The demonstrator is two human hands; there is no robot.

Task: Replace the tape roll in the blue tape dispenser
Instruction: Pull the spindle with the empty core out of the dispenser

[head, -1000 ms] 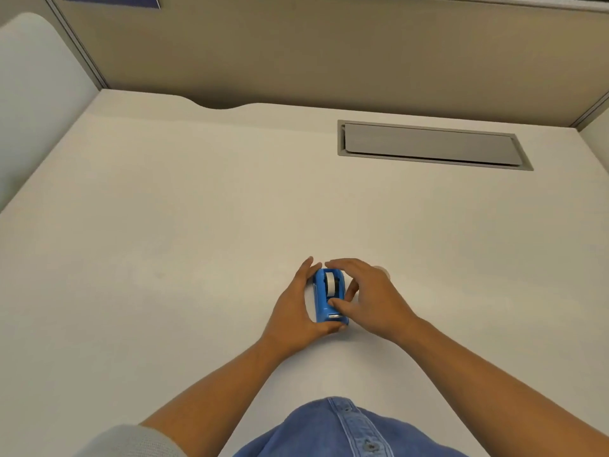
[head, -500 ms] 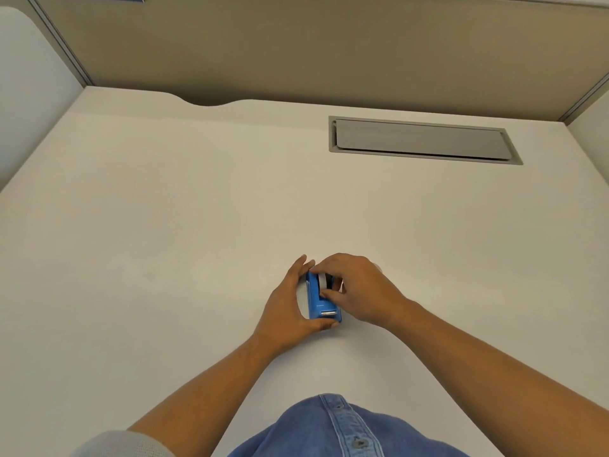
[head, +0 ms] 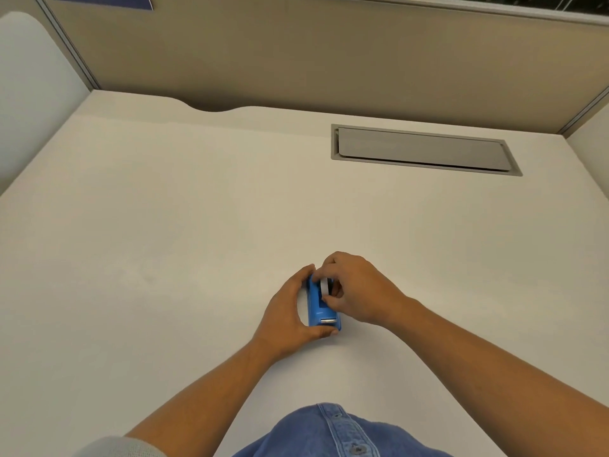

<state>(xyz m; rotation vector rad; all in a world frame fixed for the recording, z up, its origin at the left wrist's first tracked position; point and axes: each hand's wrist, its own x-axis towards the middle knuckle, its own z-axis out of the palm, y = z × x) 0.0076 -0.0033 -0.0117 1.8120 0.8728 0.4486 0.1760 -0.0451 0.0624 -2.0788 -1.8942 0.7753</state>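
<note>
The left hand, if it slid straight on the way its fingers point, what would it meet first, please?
Probably the right hand, whose fingertips sit just beyond the left hand at the blue tape dispenser; depth is uncertain.

One dispenser (head: 319, 306), one roll (head: 324, 286)

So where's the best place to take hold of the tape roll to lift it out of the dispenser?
Pinch the tape roll across its exposed rim, coming from above. It stands on edge in the blue dispenser, whose walls cover its flat sides. The right hand already has that grip, while the left hand steadies the body.
</note>
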